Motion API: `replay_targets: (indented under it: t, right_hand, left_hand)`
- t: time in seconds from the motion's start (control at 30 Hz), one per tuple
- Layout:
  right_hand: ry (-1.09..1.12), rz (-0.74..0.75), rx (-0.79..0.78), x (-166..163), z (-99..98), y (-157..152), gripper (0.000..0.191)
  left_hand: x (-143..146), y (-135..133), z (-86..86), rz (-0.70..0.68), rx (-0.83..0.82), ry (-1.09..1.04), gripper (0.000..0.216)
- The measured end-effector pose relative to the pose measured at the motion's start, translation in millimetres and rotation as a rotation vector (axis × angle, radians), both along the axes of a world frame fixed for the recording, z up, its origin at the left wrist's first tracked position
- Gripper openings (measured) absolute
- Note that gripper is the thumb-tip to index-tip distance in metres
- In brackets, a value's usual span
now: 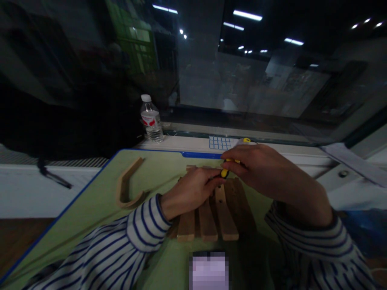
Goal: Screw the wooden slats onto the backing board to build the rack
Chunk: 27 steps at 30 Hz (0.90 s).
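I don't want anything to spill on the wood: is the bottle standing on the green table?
No, the bottle stands on the white sill, just beyond the far edge of the green table.

The slats (pixel 208 227) are smooth, matt wood, like the curved strip (pixel 122 187); the yellow handle (pixel 224 173) looks plastic. The desk (pixel 90 217) looks matt, the sleeves (pixel 148 223) cloth, the bottle (pixel 153 128) clear, glossy plastic, the window (pixel 199 76) reflective glass.
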State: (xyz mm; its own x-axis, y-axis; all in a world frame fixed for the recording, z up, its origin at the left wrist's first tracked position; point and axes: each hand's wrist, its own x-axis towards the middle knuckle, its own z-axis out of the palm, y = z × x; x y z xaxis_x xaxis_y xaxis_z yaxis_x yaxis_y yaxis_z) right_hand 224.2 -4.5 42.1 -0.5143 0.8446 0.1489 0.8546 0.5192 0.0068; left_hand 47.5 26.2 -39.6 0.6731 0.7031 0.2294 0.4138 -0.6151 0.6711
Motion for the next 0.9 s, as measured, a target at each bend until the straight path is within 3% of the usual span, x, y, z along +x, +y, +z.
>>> replay_targets:
  t: [0.37,0.53,0.7,0.9]
  right_hand:
    - [0.034,0.022,0.012,0.2,-0.8,-0.2,0.026]
    - [0.090,0.035,0.040,0.8,-1.5,-5.0,0.035]
    - [0.096,0.100,-0.021,-1.9,1.2,-6.9,0.024]
    - [0.075,0.065,-0.002,-0.1,-1.5,-0.4,0.027]
  left_hand:
    - [-0.1,-2.3,0.0,0.126,0.049,-0.019,0.021]
    - [-0.3,-0.4,-2.8,0.121,0.034,-0.010,0.019]
    - [-1.0,0.8,-2.5,0.105,0.018,-0.021,0.020]
    - [-2.2,2.0,-3.2,0.053,-0.015,-0.015,0.024]
